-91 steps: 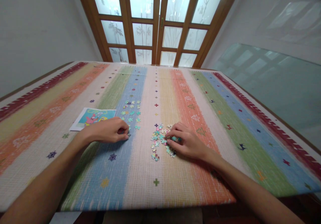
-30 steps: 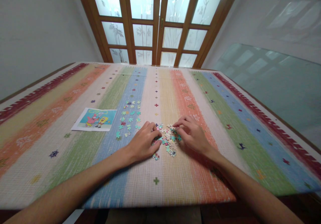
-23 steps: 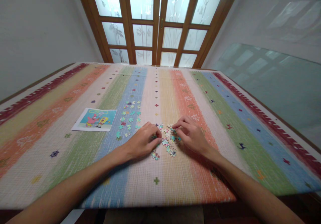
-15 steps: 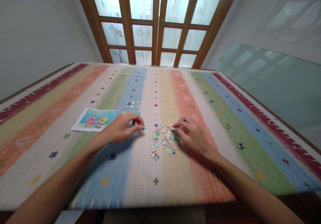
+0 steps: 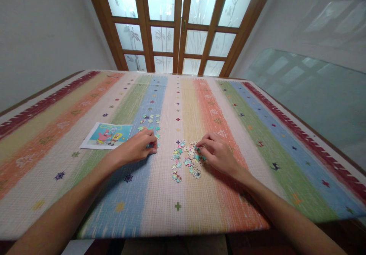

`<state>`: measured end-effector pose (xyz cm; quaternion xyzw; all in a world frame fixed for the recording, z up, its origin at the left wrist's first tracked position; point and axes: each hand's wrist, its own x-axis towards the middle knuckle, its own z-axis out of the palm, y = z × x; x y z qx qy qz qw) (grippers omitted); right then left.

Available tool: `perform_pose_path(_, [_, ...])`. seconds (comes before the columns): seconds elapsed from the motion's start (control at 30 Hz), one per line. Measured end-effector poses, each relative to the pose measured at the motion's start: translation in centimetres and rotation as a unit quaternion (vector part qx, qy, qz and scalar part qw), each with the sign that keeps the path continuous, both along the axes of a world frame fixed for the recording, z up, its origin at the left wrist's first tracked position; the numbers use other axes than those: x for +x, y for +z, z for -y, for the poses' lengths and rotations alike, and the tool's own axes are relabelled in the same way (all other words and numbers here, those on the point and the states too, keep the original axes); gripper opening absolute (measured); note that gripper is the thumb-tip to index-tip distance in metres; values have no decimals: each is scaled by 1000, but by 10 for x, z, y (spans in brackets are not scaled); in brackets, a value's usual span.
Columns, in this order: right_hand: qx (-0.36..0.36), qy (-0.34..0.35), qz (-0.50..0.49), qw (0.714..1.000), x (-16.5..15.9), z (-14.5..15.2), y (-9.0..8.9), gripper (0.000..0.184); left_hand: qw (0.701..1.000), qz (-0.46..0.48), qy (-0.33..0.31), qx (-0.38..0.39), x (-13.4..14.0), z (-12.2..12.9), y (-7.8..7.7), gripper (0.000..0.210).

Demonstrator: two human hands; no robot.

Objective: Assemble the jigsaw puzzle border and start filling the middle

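My left hand [image 5: 141, 145] is closed in a pinch, low over the blue stripe. Its fingertips hide most of the jigsaw piece they hold. Just beyond it lie several spread-out jigsaw pieces [image 5: 151, 128], teal, green and pale, partly covered by the fingers. My right hand [image 5: 217, 152] rests at the right side of a loose heap of jigsaw pieces [image 5: 187, 149], thumb and forefinger pinched on a small teal piece [image 5: 198, 147] at the heap's edge. Left of my left hand is a printed cartoon picture [image 5: 107, 136], lying flat.
A striped tablecloth [image 5: 166, 209] with small printed figures covers the table. Wooden doors with frosted panes [image 5: 162, 39] stand beyond the far edge. A glass panel [image 5: 309, 83] leans along the right wall.
My left hand has moved left with the green-teal jigsaw piece, from the white stripe toward the spread-out pieces, and its fingers now cover the piece. My right hand has barely moved.
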<state>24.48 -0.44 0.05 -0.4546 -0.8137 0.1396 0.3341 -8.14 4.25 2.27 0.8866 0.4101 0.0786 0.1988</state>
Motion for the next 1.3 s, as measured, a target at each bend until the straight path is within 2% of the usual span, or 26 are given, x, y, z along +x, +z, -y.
perform_pose_path(0.17, [-11,57,11,998,-1,3,3,10,1000,-11,9,11,2,3,6,2])
perform_pose_path(0.27, [-11,99,32,994,-3,6,5,9,1000,-6,-5,10,-1,3,6,4])
perform_pose_path(0.4, [-13,118,55,991,-3,8,3,9,999,15,-27,24,-5,0,7,12])
perform_pose_path(0.7, [-64,142,36,987,0,6,2,5,978,115,15,175,-2,0,21,19])
perform_pose_path(0.8, [-73,155,-1,985,0,6,6,8,970,152,-9,188,10,7,16,18])
perform_pose_path(1.03, [-98,182,-94,974,-10,14,9,6,960,209,-124,141,55,45,-6,19])
perform_pose_path(1.17, [-99,208,-113,967,-17,19,8,8,950,242,-140,138,69,57,-14,15])
perform_pose_path(1.3, [-96,211,-113,966,-19,20,7,8,951,249,-141,116,69,57,-15,15])
